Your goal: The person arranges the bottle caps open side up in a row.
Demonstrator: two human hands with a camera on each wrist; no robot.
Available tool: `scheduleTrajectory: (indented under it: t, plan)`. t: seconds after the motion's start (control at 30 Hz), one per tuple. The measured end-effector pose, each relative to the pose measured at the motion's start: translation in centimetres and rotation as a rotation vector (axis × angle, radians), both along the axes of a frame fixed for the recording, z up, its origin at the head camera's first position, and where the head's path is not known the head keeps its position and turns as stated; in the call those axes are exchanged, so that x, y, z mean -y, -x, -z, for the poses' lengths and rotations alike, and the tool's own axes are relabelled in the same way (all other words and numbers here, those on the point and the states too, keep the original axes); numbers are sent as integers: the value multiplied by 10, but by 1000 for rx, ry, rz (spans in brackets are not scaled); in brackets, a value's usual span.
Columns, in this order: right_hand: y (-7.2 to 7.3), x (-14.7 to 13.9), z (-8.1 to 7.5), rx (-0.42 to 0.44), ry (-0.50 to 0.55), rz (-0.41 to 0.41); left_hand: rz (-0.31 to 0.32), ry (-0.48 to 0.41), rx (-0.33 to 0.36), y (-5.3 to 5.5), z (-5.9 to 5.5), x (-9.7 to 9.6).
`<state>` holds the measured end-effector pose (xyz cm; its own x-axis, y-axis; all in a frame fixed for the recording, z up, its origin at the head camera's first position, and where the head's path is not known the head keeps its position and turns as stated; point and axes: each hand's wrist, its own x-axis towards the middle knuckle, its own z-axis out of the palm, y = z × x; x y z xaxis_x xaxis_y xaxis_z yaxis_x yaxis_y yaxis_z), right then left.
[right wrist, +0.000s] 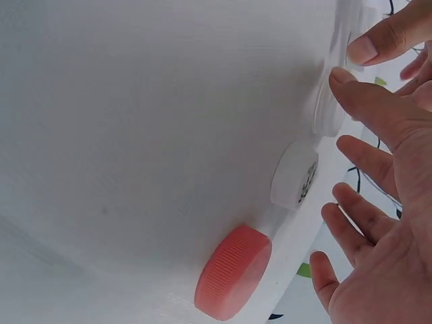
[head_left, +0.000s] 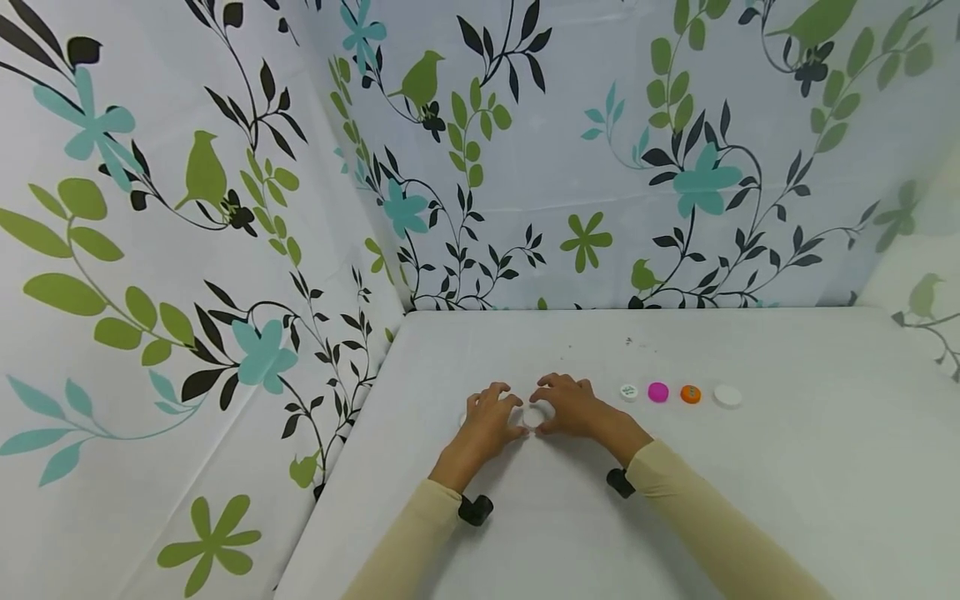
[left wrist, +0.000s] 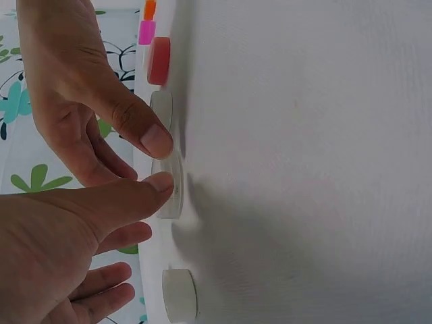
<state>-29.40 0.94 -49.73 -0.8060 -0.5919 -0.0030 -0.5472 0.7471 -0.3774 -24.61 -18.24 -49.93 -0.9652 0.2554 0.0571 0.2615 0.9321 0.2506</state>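
Note:
A clear, round lid (left wrist: 174, 202) lies flat on the white table between both hands. My left hand (head_left: 487, 421) is at its left side, with the thumb pressed against the near edge and fingers curving round the far side. From the right, my right hand (head_left: 573, 406) grips the same lid, its thumb tip close to the left thumb. In the right wrist view, the right hand's other fingers are spread. Right beside the lid sits a white cap with dark print (right wrist: 295, 175), then a ribbed red cap (right wrist: 234, 273). Another white cap (left wrist: 179, 295) lies by the left hand.
Right of the right hand, a row holds a small printed white cap (head_left: 628, 392), a magenta cap (head_left: 657, 392), an orange cap (head_left: 691, 394) and a larger white cap (head_left: 727, 396). Patterned curtains (head_left: 480, 217) hang behind and left of the table (head_left: 787, 483).

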Motion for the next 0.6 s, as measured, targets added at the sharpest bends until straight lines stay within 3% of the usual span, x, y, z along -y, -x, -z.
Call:
scheduleTrajectory:
  t: [0.6]
  plan:
    - [-1, -2, 10, 7, 38, 4, 8, 16, 11, 4, 1, -14]
